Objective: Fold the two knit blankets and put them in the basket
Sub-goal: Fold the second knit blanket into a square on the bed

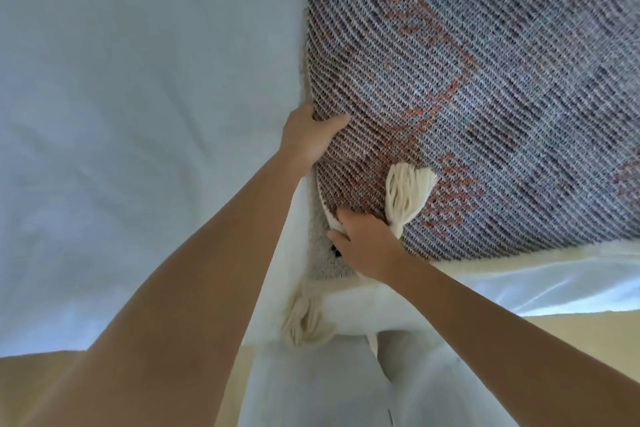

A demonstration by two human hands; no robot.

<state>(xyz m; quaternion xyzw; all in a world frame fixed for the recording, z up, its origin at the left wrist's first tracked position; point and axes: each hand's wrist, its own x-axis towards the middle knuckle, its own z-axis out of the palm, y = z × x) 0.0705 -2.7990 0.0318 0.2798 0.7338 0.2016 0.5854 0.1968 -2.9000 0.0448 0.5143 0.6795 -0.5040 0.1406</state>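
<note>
Knit blanket [485, 97] lies spread at the near edge of the bed [138, 114], both hands on its left border.
Judgement: square the corner and keep the edge taut before folding over. Left hand [306, 137] grips the border, thumb on top, fingers tucked beneath; right hand [367, 243] fingers [349, 217] pinch the corner beside the cream tassel [407, 194]. No basket visible.

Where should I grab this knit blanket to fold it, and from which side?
Grip the blanket at its left edge and near corner, coming from the bare sheet. It lies flat, so only that free edge lets fingers slip under; left hand and right hand both hold there.
</note>
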